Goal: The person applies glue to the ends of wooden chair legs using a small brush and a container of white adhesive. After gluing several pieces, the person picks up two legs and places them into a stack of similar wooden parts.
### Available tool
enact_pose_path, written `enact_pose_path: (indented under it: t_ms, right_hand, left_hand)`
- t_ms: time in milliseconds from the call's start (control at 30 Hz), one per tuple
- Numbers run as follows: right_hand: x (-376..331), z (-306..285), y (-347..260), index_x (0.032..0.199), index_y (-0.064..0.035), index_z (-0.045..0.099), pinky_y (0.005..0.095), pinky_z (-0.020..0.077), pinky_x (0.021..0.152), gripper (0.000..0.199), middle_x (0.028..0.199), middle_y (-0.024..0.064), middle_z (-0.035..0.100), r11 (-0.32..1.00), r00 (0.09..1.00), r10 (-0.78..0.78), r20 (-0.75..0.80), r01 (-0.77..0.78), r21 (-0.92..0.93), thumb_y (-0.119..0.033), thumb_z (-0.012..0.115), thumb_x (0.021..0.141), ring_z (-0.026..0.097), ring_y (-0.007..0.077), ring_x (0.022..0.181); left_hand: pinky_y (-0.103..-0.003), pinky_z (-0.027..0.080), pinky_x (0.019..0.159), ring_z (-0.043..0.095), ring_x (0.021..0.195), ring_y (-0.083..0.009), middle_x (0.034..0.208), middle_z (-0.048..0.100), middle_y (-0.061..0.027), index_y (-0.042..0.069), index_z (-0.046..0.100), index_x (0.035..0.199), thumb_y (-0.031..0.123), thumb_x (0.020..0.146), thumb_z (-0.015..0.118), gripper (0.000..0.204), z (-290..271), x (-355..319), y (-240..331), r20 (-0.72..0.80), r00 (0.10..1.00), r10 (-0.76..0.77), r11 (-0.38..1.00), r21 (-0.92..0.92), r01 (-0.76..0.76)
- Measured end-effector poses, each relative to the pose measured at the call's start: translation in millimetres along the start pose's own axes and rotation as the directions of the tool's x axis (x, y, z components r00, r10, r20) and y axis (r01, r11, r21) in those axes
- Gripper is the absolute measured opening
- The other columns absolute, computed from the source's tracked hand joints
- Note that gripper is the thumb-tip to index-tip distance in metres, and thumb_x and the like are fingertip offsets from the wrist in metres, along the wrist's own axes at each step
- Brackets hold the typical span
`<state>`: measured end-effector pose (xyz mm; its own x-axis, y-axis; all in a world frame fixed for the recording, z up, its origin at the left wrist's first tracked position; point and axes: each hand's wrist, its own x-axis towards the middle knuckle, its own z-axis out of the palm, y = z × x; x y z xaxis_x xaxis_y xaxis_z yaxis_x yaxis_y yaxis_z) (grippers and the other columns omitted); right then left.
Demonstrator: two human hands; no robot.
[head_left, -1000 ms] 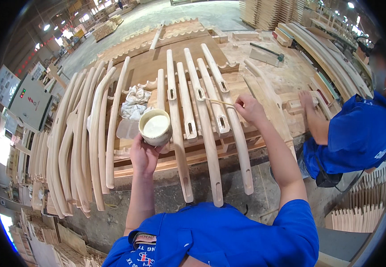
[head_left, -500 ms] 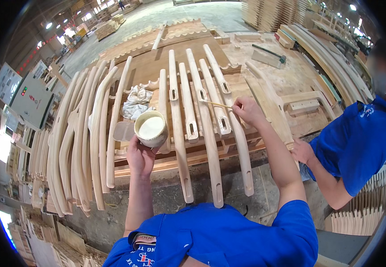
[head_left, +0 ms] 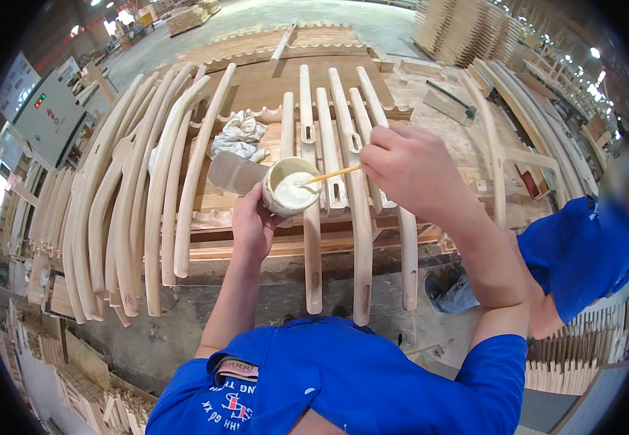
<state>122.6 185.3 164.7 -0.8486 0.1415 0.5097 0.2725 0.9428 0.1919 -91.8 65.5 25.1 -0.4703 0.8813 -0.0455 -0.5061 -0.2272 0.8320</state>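
Note:
My left hand [head_left: 251, 223] is wrapped round a small tub [head_left: 277, 199] and holds it tilted over the table's near side. White, creamy liquid [head_left: 290, 194] lies in the tub. My right hand [head_left: 405, 165] pinches a thin wooden stick [head_left: 338, 173], whose far end dips into the liquid. Beneath and beyond my hands, several pale wooden bars [head_left: 361, 239] lie side by side, some with oval slots cut into them. A flat grey piece [head_left: 236, 172] shows beside the tub; whether it is joined to it I cannot tell.
Curved wooden parts [head_left: 133, 196] are stacked at the left. Crumpled white cloth [head_left: 239, 138] lies behind the tub. A dark-handled tool [head_left: 451, 100] rests at the table's far right. Close on my right, a co-worker in blue [head_left: 565, 250] stands by a branched wooden frame [head_left: 499, 156].
My right hand has brought the stick from a bar's slot leftward into the tub. The tub has moved right and slightly nearer. At the right, the branched frame has shifted.

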Motion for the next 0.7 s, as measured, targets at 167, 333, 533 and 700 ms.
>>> enact_pose_path:
  t_ms: [167,333,533,700]
  right_hand:
    - [6.9,4.0,-6.6,0.079,-0.0043,0.062,0.032,0.0441,0.06,0.008,0.074,0.0058,0.056,0.926,0.979,0.14,0.146,-0.182,0.33,-0.012,0.063,0.08,0.055,0.0213,0.064]
    - [-21.2,22.7,-17.6,0.082,-0.0025,0.061,0.0265,0.0421,0.058,0.007,0.073,0.0055,0.055,0.669,0.889,0.387,0.244,-0.453,0.59,-0.009,0.064,0.08,0.051,0.0148,0.063]
    - [-28.0,32.1,-63.7,0.081,-0.0052,0.061,0.0318,0.0464,0.061,0.008,0.08,0.0065,0.057,0.793,0.877,0.475,0.075,-0.463,0.396,-0.009,0.066,0.077,0.057,0.023,0.07]
    - [6.2,2.1,-68.3,0.078,-0.0067,0.06,0.0354,0.0465,0.061,0.009,0.076,0.005,0.057,0.959,0.959,0.263,0.105,-0.272,0.076,-0.013,0.066,0.077,0.058,0.0255,0.074]
  left_hand:
    - [-0.043,0.053,0.086,0.059,0.108,-0.0265,0.123,0.055,-0.0165,-0.003,0.044,0.127,0.025,0.098,0.032,0.042,-6.7,-0.8,0.1,0.026,0.999,-0.038,0.996,-0.081,0.04]
    - [-0.042,0.054,0.085,0.06,0.107,-0.0263,0.121,0.056,-0.016,-0.003,0.045,0.127,0.026,0.098,0.032,0.042,-13.6,-3.7,7.6,0.061,0.995,-0.084,0.989,-0.115,0.091]
    - [-0.042,0.054,0.084,0.06,0.105,-0.0242,0.118,0.058,-0.0149,-0.003,0.047,0.125,0.026,0.098,0.034,0.042,-30.8,-2.3,11.0,0.106,0.993,-0.046,0.994,-0.092,0.055]
    - [-0.043,0.053,0.084,0.06,0.104,-0.0231,0.117,0.058,-0.0143,-0.003,0.049,0.123,0.025,0.098,0.036,0.04,-35.9,-2.8,5.9,0.093,0.994,-0.05,0.993,-0.103,0.06]
